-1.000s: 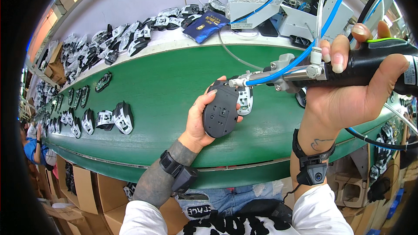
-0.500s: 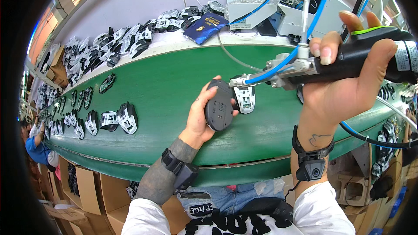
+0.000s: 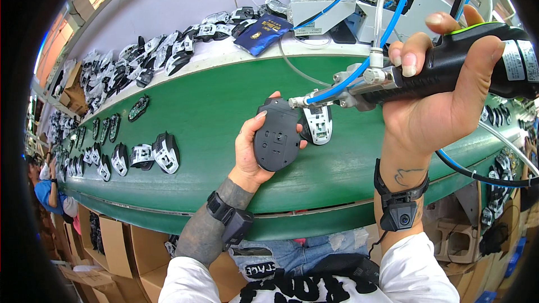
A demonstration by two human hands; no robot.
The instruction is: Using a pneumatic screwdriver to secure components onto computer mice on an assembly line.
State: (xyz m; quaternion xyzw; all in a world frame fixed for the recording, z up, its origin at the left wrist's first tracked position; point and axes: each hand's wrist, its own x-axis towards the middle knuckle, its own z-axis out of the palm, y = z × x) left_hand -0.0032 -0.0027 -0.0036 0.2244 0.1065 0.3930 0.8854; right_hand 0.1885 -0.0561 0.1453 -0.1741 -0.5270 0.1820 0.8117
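My left hand (image 3: 250, 148) is closed round a black computer mouse (image 3: 277, 137), whose underside with small screw holes and recesses faces up. A black power screwdriver (image 3: 443, 73) with a green strip lies across my right hand (image 3: 435, 101), thumb on one side and fingers on the other. Its metal nose (image 3: 297, 102) points left, right at the upper right edge of the mouse; I cannot tell whether it touches. Just behind the mouse, a white and black mouse shell (image 3: 318, 124) rests on the green belt.
Opened mouse assemblies (image 3: 165, 152) stand in a row on the green belt (image 3: 219, 191) at left. More mouse parts (image 3: 149, 56) pile on the white shelf beside a blue packet (image 3: 261, 35) and a white box (image 3: 321, 14). A blue hose (image 3: 400, 5) hangs by the screwdriver. Cardboard boxes (image 3: 120, 241) stand below.
The mouse has turned so its underside faces up more fully, and has shifted slightly left. The screwdriver has moved a little left too, its nose staying by the mouse's upper edge.
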